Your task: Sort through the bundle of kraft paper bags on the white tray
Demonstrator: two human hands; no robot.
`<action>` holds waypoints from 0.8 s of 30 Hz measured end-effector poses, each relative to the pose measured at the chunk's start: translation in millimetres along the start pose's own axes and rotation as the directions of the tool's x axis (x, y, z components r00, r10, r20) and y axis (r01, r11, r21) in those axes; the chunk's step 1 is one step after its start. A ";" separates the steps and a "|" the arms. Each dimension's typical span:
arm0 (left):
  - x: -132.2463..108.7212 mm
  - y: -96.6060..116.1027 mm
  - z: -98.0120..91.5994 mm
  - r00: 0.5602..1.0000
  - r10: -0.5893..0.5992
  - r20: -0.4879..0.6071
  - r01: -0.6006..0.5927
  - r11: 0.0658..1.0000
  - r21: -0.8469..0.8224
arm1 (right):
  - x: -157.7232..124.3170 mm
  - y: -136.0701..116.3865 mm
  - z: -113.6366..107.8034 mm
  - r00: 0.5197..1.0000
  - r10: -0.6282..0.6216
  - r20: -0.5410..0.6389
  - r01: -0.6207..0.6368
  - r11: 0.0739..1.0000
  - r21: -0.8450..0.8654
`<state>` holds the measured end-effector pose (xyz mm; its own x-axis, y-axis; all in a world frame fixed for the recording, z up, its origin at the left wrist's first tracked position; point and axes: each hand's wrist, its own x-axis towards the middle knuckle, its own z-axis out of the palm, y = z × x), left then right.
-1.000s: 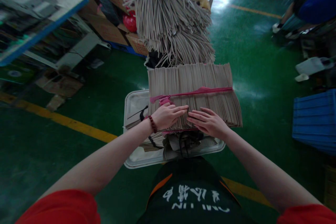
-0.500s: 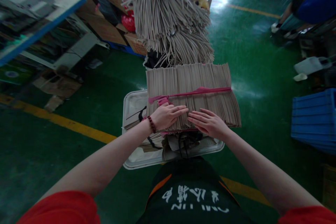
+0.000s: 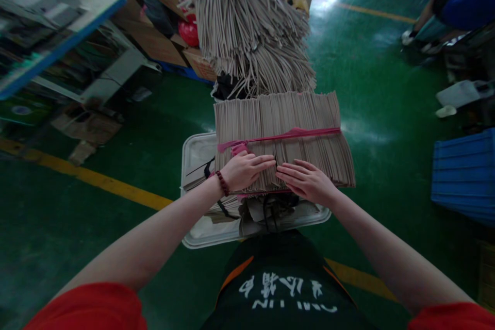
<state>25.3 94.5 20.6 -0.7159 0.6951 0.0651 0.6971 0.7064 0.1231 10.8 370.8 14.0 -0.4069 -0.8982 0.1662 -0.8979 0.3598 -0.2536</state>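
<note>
A thick bundle of beige-grey strips (image 3: 309, 113), packed on edge and tied round with a pink band (image 3: 297, 134), lies in front of me. My left hand (image 3: 247, 169) rests flat on its near part, fingers stretched toward the middle, just below the band's knot (image 3: 240, 148). From the other side my right hand (image 3: 305, 180) lies flat on the same bundle, fingertips almost meeting those of the left. Beneath the bundle is a white plastic tray (image 3: 197, 241) that also bears smaller bundles (image 3: 195, 175) with black ties. The bundle's underside is hidden.
Beyond the bundle hangs a big heap of long beige strips (image 3: 247, 20). At the left stand a worktable with a blue edge (image 3: 65, 44) and cardboard boxes (image 3: 154, 44). A blue crate (image 3: 464, 175) is at the right, a seated person (image 3: 464, 7) farther back.
Both hands keep the same place on the bundle. The view has shifted very slightly, and the seated person at the right has moved a little.
</note>
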 end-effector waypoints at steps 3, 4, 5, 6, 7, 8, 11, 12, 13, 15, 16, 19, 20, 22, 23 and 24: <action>-0.2 -0.1 0.6 1.000 0.002 -0.003 -0.002 1.000 0.001 | -0.1 0.1 0.2 1.000 0.000 0.001 0.000 1.000 -0.001; -0.1 -0.2 1.0 1.000 0.002 -0.002 -0.002 1.000 0.002 | 0.0 0.0 0.1 1.000 0.000 0.001 0.000 1.000 0.001; -0.1 -0.3 1.5 1.000 0.001 -0.002 -0.001 1.000 0.002 | 0.1 -0.1 -0.2 1.000 0.000 0.001 0.000 1.000 0.003; 0.1 -0.4 2.1 1.000 0.001 -0.003 -0.001 1.000 0.002 | 0.2 -0.2 -0.4 1.000 0.001 0.001 -0.001 1.000 0.006; 0.3 -0.5 2.8 1.000 0.000 -0.004 0.000 1.000 0.002 | 0.3 -0.3 -0.7 1.000 0.002 0.001 -0.002 1.000 0.009; 0.6 -0.6 3.4 1.000 -0.001 -0.006 0.001 1.000 0.003 | 0.4 -0.5 -1.1 1.000 0.002 0.001 -0.002 1.000 0.012; 2.3 -0.6 4.4 1.000 0.003 -0.014 -0.003 1.000 0.005 | 0.5 -0.8 -2.5 1.000 0.003 0.001 -0.003 1.000 0.018; 3.1 -0.4 4.4 1.000 0.005 -0.016 -0.005 1.000 0.004 | 0.5 -0.8 -3.1 1.000 0.003 0.000 -0.003 1.000 0.021; 3.9 -0.1 4.1 1.000 0.005 -0.017 -0.005 1.000 0.002 | 0.5 -0.9 -3.8 1.000 0.002 0.000 -0.002 1.000 0.023; 5.6 0.8 3.0 1.000 0.004 -0.017 -0.004 1.000 -0.005 | 0.7 -1.0 -5.5 1.000 0.000 0.002 0.000 1.000 0.025; 6.4 1.3 2.2 1.000 0.002 -0.016 -0.002 1.000 -0.007 | 0.9 -1.0 -6.4 1.000 -0.002 0.004 0.002 1.000 0.024; 8.6 2.7 -0.3 1.000 -0.003 -0.018 0.003 1.000 -0.008 | 1.6 -0.5 -8.9 1.000 -0.011 0.009 0.010 1.000 0.018; 9.2 3.1 -1.0 1.000 -0.005 -0.019 0.005 1.000 -0.005 | 1.7 -0.3 -9.7 1.000 -0.016 0.011 0.015 1.000 0.016; 10.6 3.6 -1.6 1.000 -0.008 -0.023 0.008 1.000 0.007 | 1.8 0.2 -11.0 1.000 -0.025 0.013 0.025 1.000 0.013; 11.3 3.7 -1.7 1.000 -0.009 -0.023 0.010 1.000 0.013 | 1.7 0.4 -11.5 1.000 -0.027 0.015 0.027 1.000 0.011; 12.0 3.9 -1.7 1.000 -0.009 -0.022 0.009 1.000 0.015 | 1.6 0.5 -11.8 0.999 -0.029 0.019 0.029 1.000 0.010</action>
<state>19.3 105.3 23.5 -0.7230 0.6855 0.0860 0.6908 0.7149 0.1084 7.7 372.6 25.4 -0.3774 -0.9129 0.1556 -0.9076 0.3313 -0.2578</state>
